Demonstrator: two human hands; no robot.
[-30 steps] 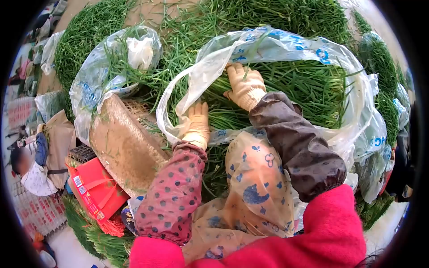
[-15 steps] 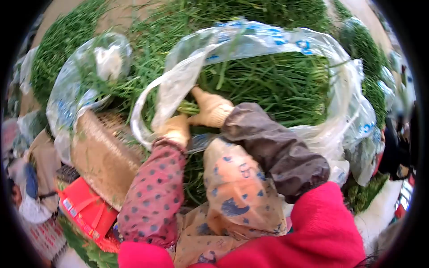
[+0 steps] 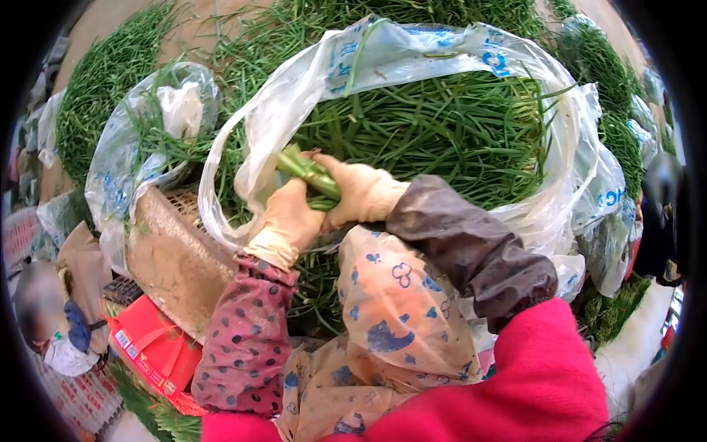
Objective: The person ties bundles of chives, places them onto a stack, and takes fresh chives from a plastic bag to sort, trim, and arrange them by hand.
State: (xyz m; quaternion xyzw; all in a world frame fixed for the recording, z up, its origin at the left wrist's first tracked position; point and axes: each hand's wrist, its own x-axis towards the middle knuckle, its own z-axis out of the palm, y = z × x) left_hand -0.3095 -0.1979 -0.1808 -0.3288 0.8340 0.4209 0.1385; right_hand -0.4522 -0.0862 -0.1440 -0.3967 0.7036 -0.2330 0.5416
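Note:
A bunch of garlic chives (image 3: pixel 313 177) is held between my hands at the left side of a large clear plastic bag (image 3: pixel 434 38) with blue print. My left hand (image 3: pixel 287 221), in a pale glove, is closed around its lower side. From the right, my gloved right hand (image 3: pixel 362 193) wraps the same bunch. The cut stalk ends show at the upper left; part of the bunch is hidden by my fingers. Beneath and beyond my hands, the bag is packed with long green chives (image 3: pixel 442 132) lying sideways.
Loose chives (image 3: pixel 250 81) spread behind the bag, with another pile (image 3: pixel 110 96) at far left. A second plastic bag (image 3: pixel 110 162), a brown curved board (image 3: pixel 173 258) and a red bag (image 3: pixel 158 346) lie left. Another person (image 3: pixel 62 324) is at far left.
Both hands have come up slightly, and the bunch of chives now shows between them where it was mostly hidden. The bag's rim has shifted and opened wider toward the upper left.

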